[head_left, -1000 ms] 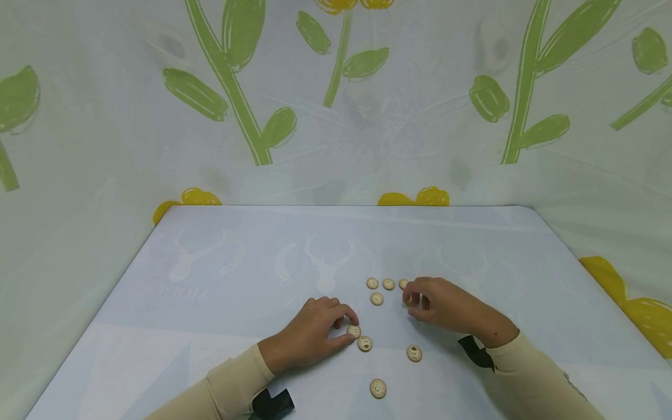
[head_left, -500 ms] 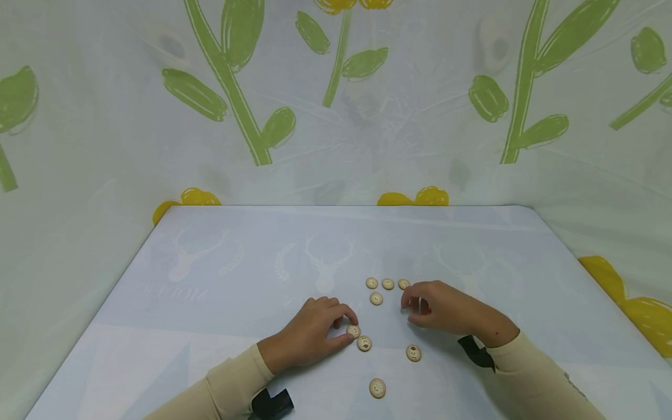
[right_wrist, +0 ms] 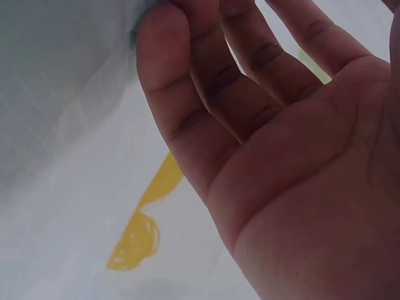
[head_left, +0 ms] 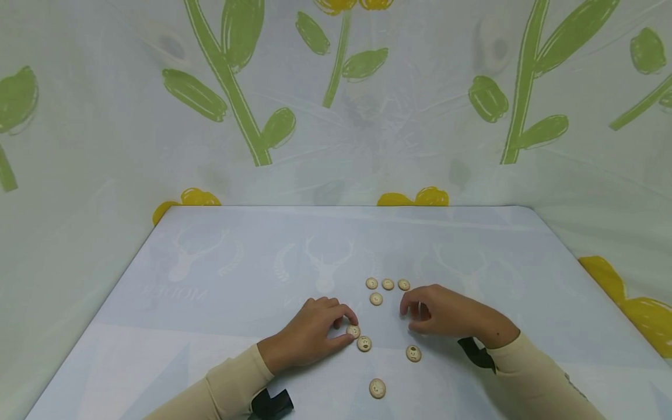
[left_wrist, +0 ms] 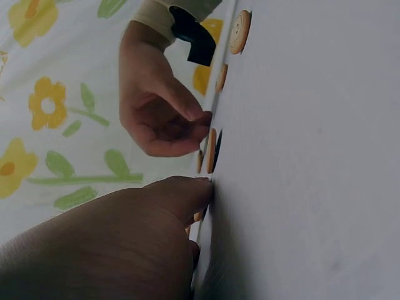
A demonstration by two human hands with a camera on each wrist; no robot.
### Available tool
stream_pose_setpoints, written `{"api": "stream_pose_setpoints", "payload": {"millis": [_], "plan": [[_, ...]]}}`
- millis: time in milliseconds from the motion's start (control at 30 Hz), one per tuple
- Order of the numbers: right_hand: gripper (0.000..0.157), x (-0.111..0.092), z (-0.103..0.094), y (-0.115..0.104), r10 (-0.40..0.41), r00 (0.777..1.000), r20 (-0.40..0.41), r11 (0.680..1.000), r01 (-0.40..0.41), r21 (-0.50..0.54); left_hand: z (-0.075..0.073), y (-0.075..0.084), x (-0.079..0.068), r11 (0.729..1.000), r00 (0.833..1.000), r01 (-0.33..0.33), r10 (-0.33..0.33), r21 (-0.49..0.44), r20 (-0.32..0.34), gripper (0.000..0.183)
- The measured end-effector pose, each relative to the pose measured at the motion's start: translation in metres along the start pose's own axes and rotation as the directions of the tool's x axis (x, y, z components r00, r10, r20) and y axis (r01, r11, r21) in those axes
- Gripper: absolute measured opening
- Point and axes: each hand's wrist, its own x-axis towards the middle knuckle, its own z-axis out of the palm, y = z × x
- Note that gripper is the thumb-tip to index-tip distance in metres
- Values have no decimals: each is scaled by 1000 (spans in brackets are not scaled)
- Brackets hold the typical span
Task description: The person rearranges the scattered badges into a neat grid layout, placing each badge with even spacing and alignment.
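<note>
Round tan wooden buttons [head_left: 377, 388], eight in sight, spread over lower centre of frame: three in row uppermost, one just below row, four lower down. Left hand [head_left: 310, 333] at lower centre; grip narrowed, thumb and forefinger pinching edges of one button [head_left: 354, 331], second button [head_left: 364, 343] just beside it. Right hand [head_left: 451, 311], lower right of centre, grip half open, fingers loosely bent, nothing visibly held; near row's right end. Pale printed worktop [head_left: 220, 318] beneath, flower-printed white cloth [head_left: 415, 146] behind.
</note>
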Motion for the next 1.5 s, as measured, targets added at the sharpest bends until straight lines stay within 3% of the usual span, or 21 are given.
{"api": "stream_pose_setpoints", "payload": {"millis": [500,767,1500], "plan": [[19,-8,5,4,-91,994,64,995,88,56,3,0,0,1000,1000,11,-11,-13,19,18],[24,-12,8,0,-53,993,108,996,45,76,4,0,-2,1000,1000,10,-10,-18,19,17],[27,-20,8,-10,-93,985,145,993,81,86,0,1,0,1000,1000,-4,4,2,-2,17]]}}
